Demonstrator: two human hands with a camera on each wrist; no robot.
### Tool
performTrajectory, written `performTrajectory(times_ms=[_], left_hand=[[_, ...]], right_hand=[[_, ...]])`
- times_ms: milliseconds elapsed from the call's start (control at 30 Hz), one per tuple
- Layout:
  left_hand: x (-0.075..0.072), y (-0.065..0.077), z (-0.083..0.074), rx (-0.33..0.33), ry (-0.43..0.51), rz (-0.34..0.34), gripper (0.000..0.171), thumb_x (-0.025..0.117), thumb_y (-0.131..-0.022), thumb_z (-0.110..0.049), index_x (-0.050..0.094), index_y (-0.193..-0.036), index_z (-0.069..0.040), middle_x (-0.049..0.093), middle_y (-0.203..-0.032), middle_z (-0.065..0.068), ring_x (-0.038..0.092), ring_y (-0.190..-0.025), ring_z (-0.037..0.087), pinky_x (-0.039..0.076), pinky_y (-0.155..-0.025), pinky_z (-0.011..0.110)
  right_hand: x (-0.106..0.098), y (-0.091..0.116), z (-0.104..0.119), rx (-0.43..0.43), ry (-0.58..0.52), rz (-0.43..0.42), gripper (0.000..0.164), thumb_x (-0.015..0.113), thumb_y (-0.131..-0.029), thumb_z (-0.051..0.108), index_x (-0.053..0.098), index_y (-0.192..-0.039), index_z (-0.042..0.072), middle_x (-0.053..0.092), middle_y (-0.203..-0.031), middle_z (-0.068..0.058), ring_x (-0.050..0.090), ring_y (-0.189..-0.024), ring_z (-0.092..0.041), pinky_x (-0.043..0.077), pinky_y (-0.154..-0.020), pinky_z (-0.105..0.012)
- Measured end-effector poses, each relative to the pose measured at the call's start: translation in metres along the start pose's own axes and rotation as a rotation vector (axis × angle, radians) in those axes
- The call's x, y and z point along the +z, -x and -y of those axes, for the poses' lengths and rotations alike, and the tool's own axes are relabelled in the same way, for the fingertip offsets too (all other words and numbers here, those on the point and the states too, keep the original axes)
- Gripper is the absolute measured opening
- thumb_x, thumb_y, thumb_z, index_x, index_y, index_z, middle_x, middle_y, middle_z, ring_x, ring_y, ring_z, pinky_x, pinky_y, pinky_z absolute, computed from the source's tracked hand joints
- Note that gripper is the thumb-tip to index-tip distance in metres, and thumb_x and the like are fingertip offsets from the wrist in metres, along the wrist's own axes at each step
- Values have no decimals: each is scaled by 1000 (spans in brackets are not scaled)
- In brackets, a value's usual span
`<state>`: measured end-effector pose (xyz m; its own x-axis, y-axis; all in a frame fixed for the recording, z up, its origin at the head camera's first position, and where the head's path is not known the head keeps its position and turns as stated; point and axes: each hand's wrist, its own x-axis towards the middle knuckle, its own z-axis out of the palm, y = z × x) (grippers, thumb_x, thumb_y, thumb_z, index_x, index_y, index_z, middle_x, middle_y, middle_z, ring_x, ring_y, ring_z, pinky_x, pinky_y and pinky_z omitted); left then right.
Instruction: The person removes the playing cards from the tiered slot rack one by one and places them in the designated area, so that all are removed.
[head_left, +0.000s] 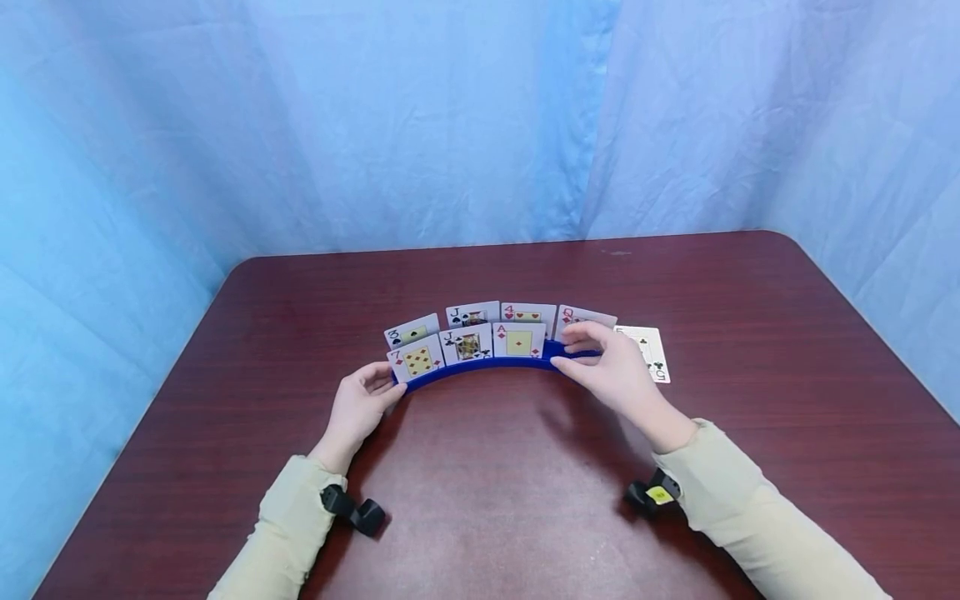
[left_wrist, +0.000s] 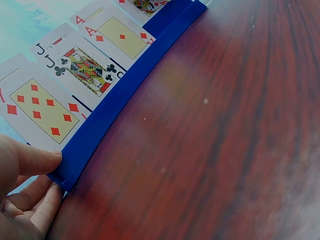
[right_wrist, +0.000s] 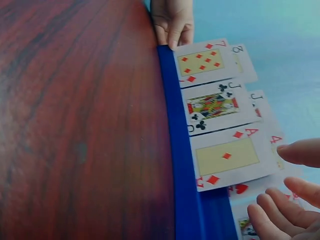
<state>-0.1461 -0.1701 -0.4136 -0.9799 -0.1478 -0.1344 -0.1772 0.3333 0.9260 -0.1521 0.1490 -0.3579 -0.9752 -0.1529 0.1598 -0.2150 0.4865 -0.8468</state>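
Observation:
A curved blue card holder [head_left: 474,365] stands on the table with playing cards upright in two rows. Its front row has the seven of diamonds [head_left: 417,361], the jack of clubs [left_wrist: 86,70] and the ace of diamonds [right_wrist: 227,156]. Behind them are a three of spades [head_left: 412,332], another jack [head_left: 474,313], the four of hearts [head_left: 528,312] and a red queen [head_left: 587,317]. My left hand [head_left: 360,408] pinches the holder's left end. At the right end, my right hand [head_left: 618,373] is spread, thumb and fingers apart with nothing between them, partly covering the queen.
A five of clubs [head_left: 656,354] lies face up on the dark red wooden table [head_left: 480,483], just right of the holder and partly behind my right hand. Light blue curtains [head_left: 450,125] hang around the table's back and sides.

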Motion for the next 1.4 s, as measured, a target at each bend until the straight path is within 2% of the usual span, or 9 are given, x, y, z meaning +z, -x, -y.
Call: performTrajectory(times_ms=[100,333,700,900,1167,1400], left_hand=[[0,0,0,-1,-4,-1,37,66,-85,0,57,-120,6,60,-121,27,59,-112,31,47,-97,40],[-1,1,0,2,-12,-2,37,66,-85,-1,57,-120,7,60,-120,26,59,-111,31,48,-96,39],[1,0,2,14,2,-7,36,66,-84,2,57,-119,9,60,-120,28,59,-111,31,48,-96,37],[1,-1,2,16,3,-5,36,66,-84,2,57,-119,8,60,-120,28,59,-111,31,48,-96,38],[0,-1,1,3,-3,-2,37,65,-85,1,56,-121,8,59,-121,28,58,-112,32,47,-97,39],[0,0,0,1,-3,0,37,66,-85,0,56,-120,8,60,-121,28,59,-112,31,49,-94,35]], right_hand=[[4,-1,-1,10,-14,20,39,71,-82,4,59,-118,-4,62,-117,-22,62,-103,-35,52,-88,-43],[11,-4,-3,39,6,41,45,71,-83,7,55,-124,-3,60,-122,-23,61,-107,-36,51,-91,-42],[19,-6,-4,30,5,58,49,71,-82,6,53,-126,-6,59,-123,-25,59,-110,-37,50,-92,-42],[22,-8,-2,57,35,79,47,69,-84,8,53,-127,-6,58,-124,-25,59,-111,-37,50,-91,-41],[29,-13,-5,37,84,27,32,67,-86,7,59,-115,-3,64,-113,-21,65,-101,-33,53,-86,-40],[34,-19,-8,-56,150,-65,7,67,-83,3,67,-89,-1,71,-90,-14,68,-87,-26,54,-80,-40]])
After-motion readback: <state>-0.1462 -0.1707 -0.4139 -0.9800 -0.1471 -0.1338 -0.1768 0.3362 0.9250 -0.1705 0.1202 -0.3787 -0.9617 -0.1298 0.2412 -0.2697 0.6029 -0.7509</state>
